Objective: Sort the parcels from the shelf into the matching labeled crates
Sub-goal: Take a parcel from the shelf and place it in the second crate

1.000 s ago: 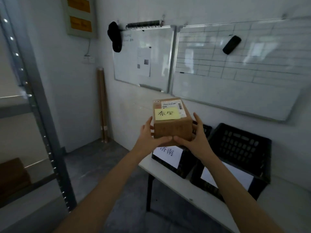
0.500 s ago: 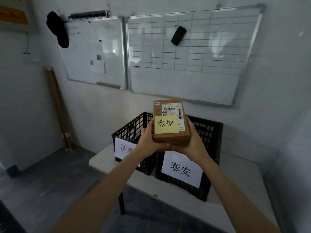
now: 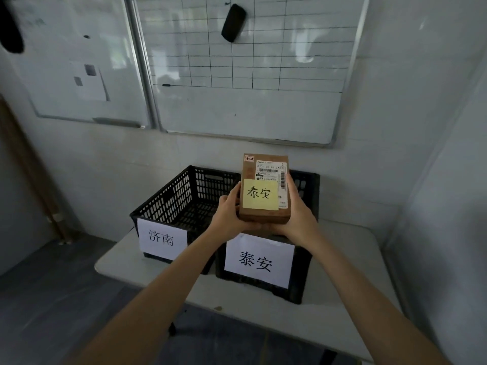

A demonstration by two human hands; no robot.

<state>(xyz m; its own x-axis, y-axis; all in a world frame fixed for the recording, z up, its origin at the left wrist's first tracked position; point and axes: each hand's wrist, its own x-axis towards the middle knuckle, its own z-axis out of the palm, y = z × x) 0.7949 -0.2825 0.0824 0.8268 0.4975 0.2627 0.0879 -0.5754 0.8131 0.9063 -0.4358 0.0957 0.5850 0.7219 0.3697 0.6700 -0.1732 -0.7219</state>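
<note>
The parcel [image 3: 264, 189] hangs above the 泰安 crate [image 3: 305, 259] on the worktop [image 3: 342, 272]; left hand [image 3: 228, 214] and right hand [image 3: 297, 212] each have their grip curled round an opposite side; stiff small carton, likely light, so side holds suit it

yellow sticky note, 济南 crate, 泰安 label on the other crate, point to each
yellow sticky note [image 3: 260, 194], head view, middle of the note, between the two written characters.
济南 crate [image 3: 168, 198], head view, its left mesh wall.
泰安 label [image 3: 259, 260], head view, centre of the white sheet.
</note>
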